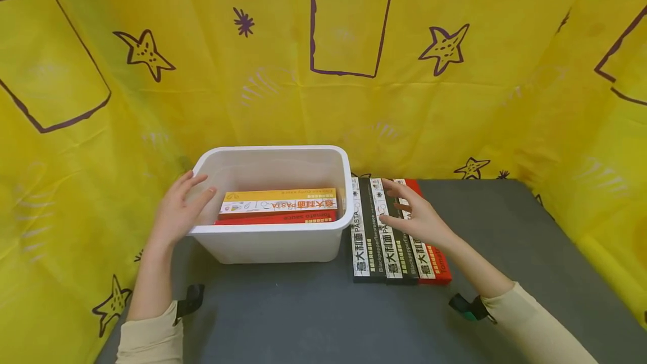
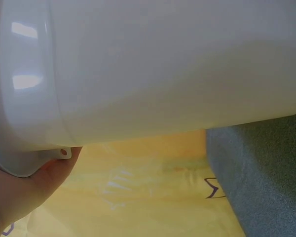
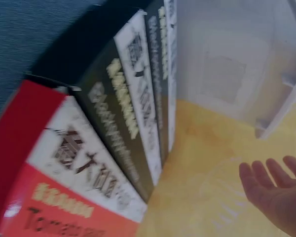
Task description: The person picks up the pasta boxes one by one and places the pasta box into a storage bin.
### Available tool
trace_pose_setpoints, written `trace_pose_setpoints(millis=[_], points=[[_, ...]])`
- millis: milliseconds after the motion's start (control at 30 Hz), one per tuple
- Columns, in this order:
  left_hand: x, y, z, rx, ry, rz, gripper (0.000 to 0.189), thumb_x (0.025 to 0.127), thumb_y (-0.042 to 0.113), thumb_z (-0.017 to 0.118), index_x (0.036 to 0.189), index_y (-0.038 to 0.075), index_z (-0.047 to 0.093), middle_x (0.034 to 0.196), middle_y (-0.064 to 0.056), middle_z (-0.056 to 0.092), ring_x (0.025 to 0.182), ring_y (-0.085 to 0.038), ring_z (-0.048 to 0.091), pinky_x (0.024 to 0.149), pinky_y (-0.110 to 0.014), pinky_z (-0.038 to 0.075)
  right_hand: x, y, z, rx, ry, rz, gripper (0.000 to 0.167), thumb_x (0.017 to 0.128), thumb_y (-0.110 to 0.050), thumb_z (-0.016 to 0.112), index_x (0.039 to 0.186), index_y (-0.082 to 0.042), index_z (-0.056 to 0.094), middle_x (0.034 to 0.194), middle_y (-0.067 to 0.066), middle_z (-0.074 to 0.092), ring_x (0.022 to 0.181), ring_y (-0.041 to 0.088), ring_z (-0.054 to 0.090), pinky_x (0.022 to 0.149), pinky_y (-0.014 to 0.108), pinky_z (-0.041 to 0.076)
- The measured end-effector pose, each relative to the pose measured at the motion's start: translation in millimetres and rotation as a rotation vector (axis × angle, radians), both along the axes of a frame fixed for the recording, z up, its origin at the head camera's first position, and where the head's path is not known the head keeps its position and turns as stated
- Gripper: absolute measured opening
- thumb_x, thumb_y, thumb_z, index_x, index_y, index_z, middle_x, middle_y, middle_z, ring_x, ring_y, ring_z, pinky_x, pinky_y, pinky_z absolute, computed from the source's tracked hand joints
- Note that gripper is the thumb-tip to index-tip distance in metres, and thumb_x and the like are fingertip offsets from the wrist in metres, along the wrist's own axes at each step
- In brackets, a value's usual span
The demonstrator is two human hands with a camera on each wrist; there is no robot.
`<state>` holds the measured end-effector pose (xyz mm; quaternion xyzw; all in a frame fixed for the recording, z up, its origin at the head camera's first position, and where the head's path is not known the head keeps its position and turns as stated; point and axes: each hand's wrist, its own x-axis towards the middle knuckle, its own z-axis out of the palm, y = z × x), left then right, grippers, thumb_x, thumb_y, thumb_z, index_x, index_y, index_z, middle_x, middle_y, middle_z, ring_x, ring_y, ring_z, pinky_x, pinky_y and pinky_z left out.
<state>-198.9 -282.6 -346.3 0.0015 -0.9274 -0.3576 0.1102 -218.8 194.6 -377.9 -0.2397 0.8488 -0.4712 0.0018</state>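
Note:
A white plastic bin (image 1: 273, 246) stands on the dark grey table, holding a yellow-and-white pasta box (image 1: 278, 200) and a red tomato sauce pasta box (image 1: 283, 218). My left hand (image 1: 177, 212) is at the bin's left rim, its fingers and thumb spread and reaching over the edge; part of it is hidden behind the rim in the left wrist view. To the bin's right, two black pepper pasta boxes (image 1: 376, 274) and a red tomato sauce box (image 1: 438, 263) lie side by side. Over these my right hand (image 1: 419, 221) hovers with loosely extended fingers, holding nothing.
Yellow cloth (image 1: 273, 111) printed with stars and frames hangs behind and along both sides. Grey tabletop (image 1: 303, 313) extends in front of the bin and to the right of the boxes. Dark straps (image 1: 191, 299) circle both forearms near the sleeves.

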Motion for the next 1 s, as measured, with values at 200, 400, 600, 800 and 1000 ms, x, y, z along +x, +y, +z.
trace_pose_setpoints(millis=[200, 400, 600, 800, 1000], points=[[0.3, -0.5, 0.0, -0.007, -0.022, 0.003, 0.065, 0.099, 0.048, 0.049, 0.146, 0.003, 0.043, 0.158, -0.022, 0.021, 0.14, -0.051, 0.019, 0.103, -0.074, 0.016, 7.3, 15, -12.2, -0.024, -0.067, -0.023, 0.075, 0.089, -0.019, 0.073, 0.152, -0.018, 0.032, 0.153, 0.012, 0.035, 0.132, 0.038, 0.042, 0.102, 0.062, 0.037], [0.2, -0.1, -0.3, -0.008, -0.035, 0.009, 0.066, 0.099, 0.049, 0.048, 0.146, 0.004, 0.042, 0.158, -0.021, 0.02, 0.14, -0.051, 0.018, 0.103, -0.074, 0.016, 19.2, 29, -26.5, 0.048, -0.069, -0.089, 0.081, 0.088, -0.027, 0.074, 0.154, -0.017, 0.028, 0.152, 0.016, 0.032, 0.13, 0.045, 0.04, 0.097, 0.066, 0.039], [0.7, -0.9, 0.8, -0.002, -0.02, 0.007, 0.065, 0.099, 0.048, 0.049, 0.145, 0.003, 0.043, 0.158, -0.022, 0.021, 0.141, -0.051, 0.018, 0.104, -0.074, 0.016, 29.5, 40, -40.8, 0.103, -0.073, -0.13, 0.085, 0.086, -0.032, 0.075, 0.153, -0.012, 0.027, 0.151, 0.019, 0.032, 0.129, 0.047, 0.04, 0.094, 0.067, 0.041], [0.3, -0.6, 2.0, -0.004, -0.027, 0.007, 0.065, 0.099, 0.048, 0.049, 0.146, 0.003, 0.043, 0.159, -0.021, 0.02, 0.141, -0.051, 0.016, 0.103, -0.074, 0.015, 34.1, 50, -51.5, 0.113, -0.065, -0.16, 0.087, 0.084, -0.031, 0.077, 0.153, -0.012, 0.027, 0.152, 0.019, 0.03, 0.134, 0.045, 0.035, 0.098, 0.069, 0.036], [-0.2, -0.5, 1.6, -0.007, -0.031, 0.008, 0.065, 0.099, 0.048, 0.049, 0.146, 0.004, 0.042, 0.159, -0.02, 0.02, 0.141, -0.051, 0.016, 0.103, -0.075, 0.015, 38.2, 60, -61.0, 0.094, -0.059, -0.149, 0.091, 0.083, -0.028, 0.079, 0.153, -0.006, 0.025, 0.152, 0.022, 0.027, 0.136, 0.047, 0.031, 0.104, 0.064, 0.033]])
